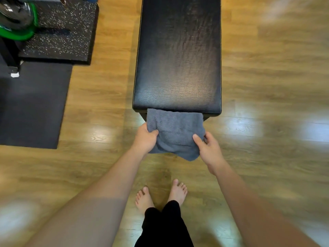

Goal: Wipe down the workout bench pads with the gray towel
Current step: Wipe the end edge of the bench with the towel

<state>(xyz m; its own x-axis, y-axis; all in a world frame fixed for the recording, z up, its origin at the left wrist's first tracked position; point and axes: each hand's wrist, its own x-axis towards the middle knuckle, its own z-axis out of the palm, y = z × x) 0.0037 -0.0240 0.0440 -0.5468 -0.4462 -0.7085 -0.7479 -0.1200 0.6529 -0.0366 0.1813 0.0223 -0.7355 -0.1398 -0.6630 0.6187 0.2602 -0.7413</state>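
The gray towel (175, 130) hangs folded in front of the near end of the black workout bench pad (179, 56). Its upper edge lies against the pad's front edge. My left hand (145, 138) grips the towel's left side, thumb on top. My right hand (207, 146) pinches the towel's right side, thumb pressed onto the cloth. The long glossy pad runs away from me toward the top of the view. The towel's lower corner droops between my wrists.
Wooden floor surrounds the bench. Black rubber mats (33, 104) lie at the left, with a green-rimmed weight plate (17, 20) and a black rack foot (10, 63) at the top left. My bare feet (160, 195) stand just below the towel.
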